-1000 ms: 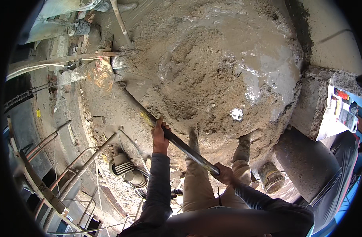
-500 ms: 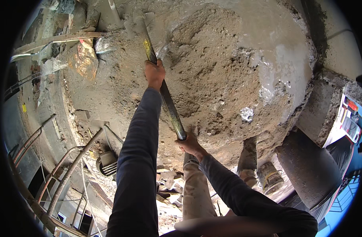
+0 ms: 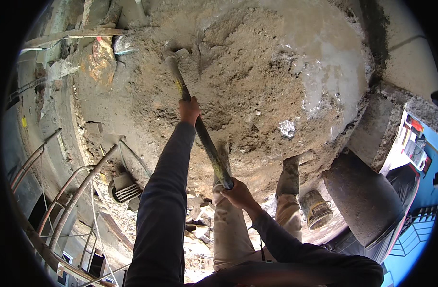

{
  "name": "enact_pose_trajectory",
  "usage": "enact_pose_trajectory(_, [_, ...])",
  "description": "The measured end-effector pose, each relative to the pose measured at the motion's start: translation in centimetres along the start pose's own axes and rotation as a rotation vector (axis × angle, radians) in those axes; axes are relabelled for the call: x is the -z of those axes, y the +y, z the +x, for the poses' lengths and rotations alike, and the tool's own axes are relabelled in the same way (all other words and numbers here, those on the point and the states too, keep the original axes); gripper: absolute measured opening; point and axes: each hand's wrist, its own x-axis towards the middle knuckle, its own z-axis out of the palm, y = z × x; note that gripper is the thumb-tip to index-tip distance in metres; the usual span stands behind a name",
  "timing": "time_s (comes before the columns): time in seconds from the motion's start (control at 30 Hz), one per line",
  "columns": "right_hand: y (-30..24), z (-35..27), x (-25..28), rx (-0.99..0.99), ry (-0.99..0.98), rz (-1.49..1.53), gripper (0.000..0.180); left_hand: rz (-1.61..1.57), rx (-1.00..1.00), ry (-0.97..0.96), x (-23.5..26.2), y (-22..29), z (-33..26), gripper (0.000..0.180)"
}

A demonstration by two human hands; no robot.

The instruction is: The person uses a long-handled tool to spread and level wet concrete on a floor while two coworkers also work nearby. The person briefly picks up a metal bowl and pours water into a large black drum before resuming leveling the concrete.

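Note:
A long-handled hoe [image 3: 207, 140] with a dark, yellow-marked shaft slants over a broad heap of wet mortar mix [image 3: 257, 95]. Partway up that shaft, my left hand [image 3: 189, 111] is wrapped round it, arm stretched out. My right hand [image 3: 239, 194] grips the butt end, close to my legs. The hoe's head [image 3: 171, 56] rests at the far end in the grey mix, its blade mostly hidden.
Bent metal rails [image 3: 80, 201] stand at the lower left. A dirty bucket [image 3: 316, 209] and a large dark drum [image 3: 365, 196] sit right of my legs. A wooden plank [image 3: 73, 34] lies far left, beside a crumpled bag [image 3: 100, 62]. Rubble [image 3: 197, 210] lies by my left leg.
The hoe has come toward me, its head drawn back through the mix. Both hands moved nearer with it, still gripping. The view has shifted slightly.

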Motion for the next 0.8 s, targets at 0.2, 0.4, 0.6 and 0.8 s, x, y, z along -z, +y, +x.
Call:
enact_pose_trajectory(0.2, [1.5,-7.5,-0.8,-0.103,-0.074,0.194,0.055,-0.028,0.146,-0.081,-1.1,-6.5,-4.3,0.035])
enact_pose_trajectory(0.4, [-0.7,-13.6,3.6,-0.013,-0.03,0.026,0.05,-0.124,0.364,-0.255,-1.5,-8.5,-9.2,0.031])
enact_pose_trajectory(0.6, [-6.9,-21.5,15.2,0.135,-0.281,0.403,0.028,-0.365,0.453,-0.305,-2.8,0.9,-13.7,0.025])
enact_pose_trajectory(0.8, [-5.8,-30.0,30.2,0.219,-0.19,0.323,0.039,-0.361,0.375,-0.333,-13.0,15.4,-23.6,0.017])
